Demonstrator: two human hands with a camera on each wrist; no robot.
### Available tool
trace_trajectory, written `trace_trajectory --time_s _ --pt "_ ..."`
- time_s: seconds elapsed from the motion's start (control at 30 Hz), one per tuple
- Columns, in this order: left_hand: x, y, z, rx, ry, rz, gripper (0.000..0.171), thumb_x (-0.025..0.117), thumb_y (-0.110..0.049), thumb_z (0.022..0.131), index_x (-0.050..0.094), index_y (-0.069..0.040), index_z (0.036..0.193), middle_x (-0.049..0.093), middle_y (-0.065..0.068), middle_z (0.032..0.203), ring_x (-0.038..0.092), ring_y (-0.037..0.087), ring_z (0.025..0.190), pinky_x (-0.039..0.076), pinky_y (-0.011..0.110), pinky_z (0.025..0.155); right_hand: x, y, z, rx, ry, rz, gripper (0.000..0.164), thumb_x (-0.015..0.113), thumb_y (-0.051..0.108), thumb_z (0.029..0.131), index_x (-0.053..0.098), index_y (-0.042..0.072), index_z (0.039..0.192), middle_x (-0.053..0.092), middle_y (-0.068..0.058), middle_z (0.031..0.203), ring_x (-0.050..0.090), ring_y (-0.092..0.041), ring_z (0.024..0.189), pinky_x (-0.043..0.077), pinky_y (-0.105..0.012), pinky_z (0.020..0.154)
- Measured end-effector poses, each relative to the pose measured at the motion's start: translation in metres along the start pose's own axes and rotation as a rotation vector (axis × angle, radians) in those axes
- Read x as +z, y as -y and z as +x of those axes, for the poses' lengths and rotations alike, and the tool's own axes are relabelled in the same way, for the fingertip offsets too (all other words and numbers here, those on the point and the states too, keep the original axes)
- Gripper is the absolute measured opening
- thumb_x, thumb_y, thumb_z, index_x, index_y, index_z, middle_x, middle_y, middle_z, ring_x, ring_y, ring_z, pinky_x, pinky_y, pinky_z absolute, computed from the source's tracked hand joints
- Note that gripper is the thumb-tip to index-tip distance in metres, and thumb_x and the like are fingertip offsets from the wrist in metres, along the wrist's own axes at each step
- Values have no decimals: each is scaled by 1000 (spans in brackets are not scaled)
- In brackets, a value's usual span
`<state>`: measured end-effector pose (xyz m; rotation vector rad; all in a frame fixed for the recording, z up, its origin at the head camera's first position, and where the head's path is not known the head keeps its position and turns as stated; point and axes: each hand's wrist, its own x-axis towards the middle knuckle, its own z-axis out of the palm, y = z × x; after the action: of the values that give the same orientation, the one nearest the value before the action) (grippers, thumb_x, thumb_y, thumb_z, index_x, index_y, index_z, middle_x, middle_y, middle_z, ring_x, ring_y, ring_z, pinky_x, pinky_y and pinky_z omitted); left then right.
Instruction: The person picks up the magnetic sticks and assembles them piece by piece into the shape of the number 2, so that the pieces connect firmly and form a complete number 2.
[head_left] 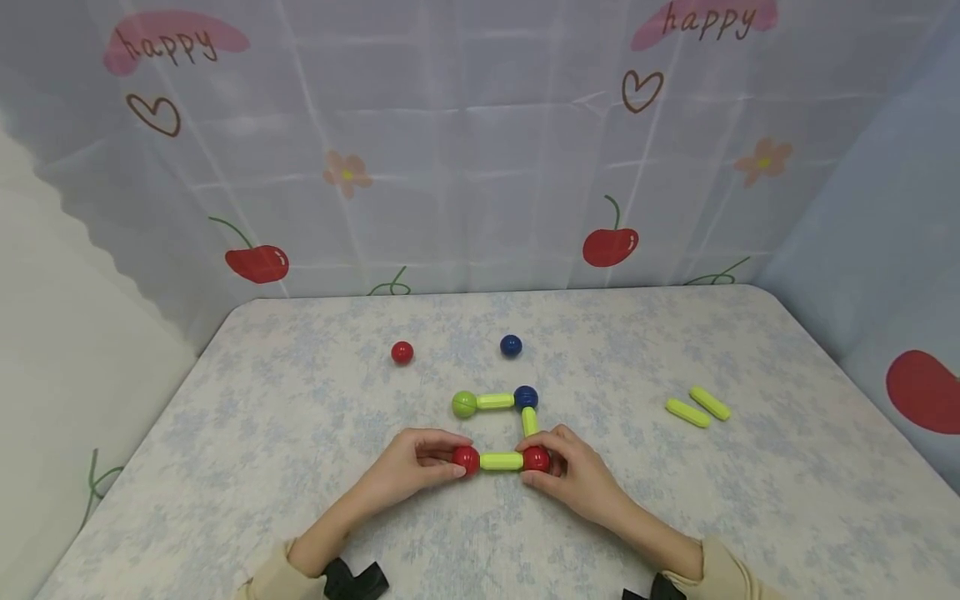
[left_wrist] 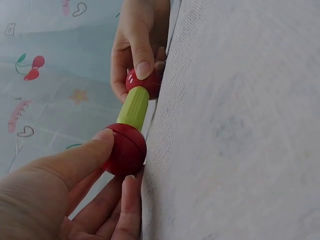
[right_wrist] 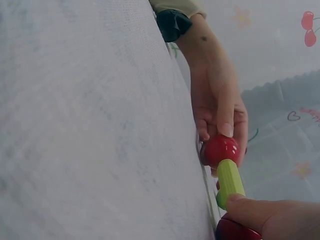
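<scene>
My left hand (head_left: 416, 461) pinches a red ball (head_left: 467, 460) between thumb and fingers. At the other end of a yellow-green rod (head_left: 501, 461), my right hand (head_left: 576, 475) grips a second red ball (head_left: 536, 459). Both balls touch the rod ends in the head view. From the right-hand ball another yellow-green rod (head_left: 530, 421), partly covered by right fingers, runs back to a blue ball (head_left: 526, 397). A further rod (head_left: 495, 402) joins that blue ball to a green ball (head_left: 464, 404). The left wrist view shows the left thumb on its red ball (left_wrist: 126, 150).
Behind the joined pieces lie a loose red ball (head_left: 402, 352) and a loose blue ball (head_left: 511, 346). Two loose yellow-green rods (head_left: 697, 407) lie side by side at the right. A printed cloth curtain (head_left: 450, 167) hangs behind the patterned table (head_left: 300, 375).
</scene>
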<state>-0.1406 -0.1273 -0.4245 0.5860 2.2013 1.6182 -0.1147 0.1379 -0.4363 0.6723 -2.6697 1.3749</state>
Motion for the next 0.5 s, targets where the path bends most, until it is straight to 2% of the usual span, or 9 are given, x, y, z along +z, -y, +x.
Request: trace_trajectory --time_s 0.23,0.5 --pt "0 0 -1 11 2 -13 33 71 -11 84 65 -2 115 65 6 105 61 20 96 50 27 77 -1 2 -2 -35 0 15 30 77 21 78 67 16 107 46 4 82 43 -12 64 39 -22 54" --pt "1 4 -2 57 6 8 42 72 -13 84 61 -5 124 61 9 117 60 20 99 50 28 79 -10 3 -1 -74 76 27 38 72 18 83 63 8 119 50 1 89 46 -10 68 43 -24 56"
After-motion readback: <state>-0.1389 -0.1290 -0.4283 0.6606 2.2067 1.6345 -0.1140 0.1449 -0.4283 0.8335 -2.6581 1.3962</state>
